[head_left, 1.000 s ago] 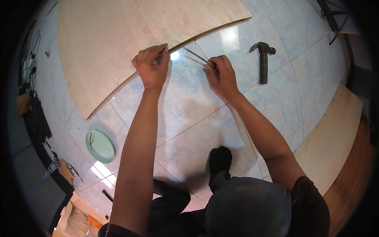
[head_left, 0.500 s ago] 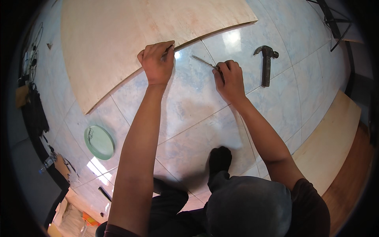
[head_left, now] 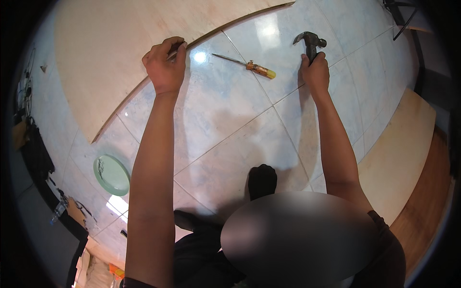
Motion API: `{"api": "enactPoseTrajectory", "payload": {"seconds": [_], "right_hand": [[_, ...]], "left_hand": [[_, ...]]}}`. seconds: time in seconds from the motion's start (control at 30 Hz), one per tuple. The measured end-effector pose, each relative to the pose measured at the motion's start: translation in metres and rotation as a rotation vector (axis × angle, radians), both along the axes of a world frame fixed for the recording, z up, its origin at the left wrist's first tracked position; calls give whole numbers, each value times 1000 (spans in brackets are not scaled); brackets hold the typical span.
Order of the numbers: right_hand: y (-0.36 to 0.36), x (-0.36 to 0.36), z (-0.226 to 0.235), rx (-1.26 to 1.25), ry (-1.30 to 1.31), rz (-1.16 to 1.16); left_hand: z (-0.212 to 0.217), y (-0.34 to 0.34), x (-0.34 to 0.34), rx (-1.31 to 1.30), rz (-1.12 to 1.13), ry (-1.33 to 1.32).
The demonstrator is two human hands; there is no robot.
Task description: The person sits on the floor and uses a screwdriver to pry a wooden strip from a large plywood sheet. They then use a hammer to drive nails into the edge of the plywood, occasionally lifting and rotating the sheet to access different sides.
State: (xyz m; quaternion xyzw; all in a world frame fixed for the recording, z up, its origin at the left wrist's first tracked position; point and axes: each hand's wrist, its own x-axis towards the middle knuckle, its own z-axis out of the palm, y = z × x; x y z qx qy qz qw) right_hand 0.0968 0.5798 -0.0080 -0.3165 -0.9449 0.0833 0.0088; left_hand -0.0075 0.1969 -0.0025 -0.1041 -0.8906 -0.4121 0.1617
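My right hand [head_left: 317,74] is closed around the dark handle of a claw hammer [head_left: 311,41], its head pointing away from me over the tiles. On the near edge of a large pale wooden board [head_left: 105,53] rests my left hand [head_left: 164,69], thumb and fingers pinched together. Something small and dark shows between those fingers, too hidden to name. A screwdriver [head_left: 259,69] with a yellow and orange handle lies on the floor between my hands, its metal shaft toward the board.
A light green round dish [head_left: 118,181] holding small thin metal pieces sits on the tiled floor [head_left: 230,129] left of my left forearm. At the right lies another pale board [head_left: 398,153]. Cables, a plastic bottle [head_left: 59,209] and dark items line the left side. A black metal frame [head_left: 403,21] stands far right.
My right hand has let go of the screwdriver, leaving it on the floor, and has moved right to take hold of the hammer. My left hand stays at the board's edge. The view has shifted slightly.
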Motion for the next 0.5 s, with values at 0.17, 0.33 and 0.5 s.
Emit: {"api": "enactPoseTrajectory", "payload": {"seconds": [0.17,0.33,0.5], "right_hand": [[-6,3,-8,-93,124,8],[-63,4,8,-569,464,-1],[-144,-10,55,-1391,566,118]], "left_hand": [[-1,2,2,20,33,-27],[-1,4,3,80,66,-86],[-4,0,3,78,50,-31]]}}
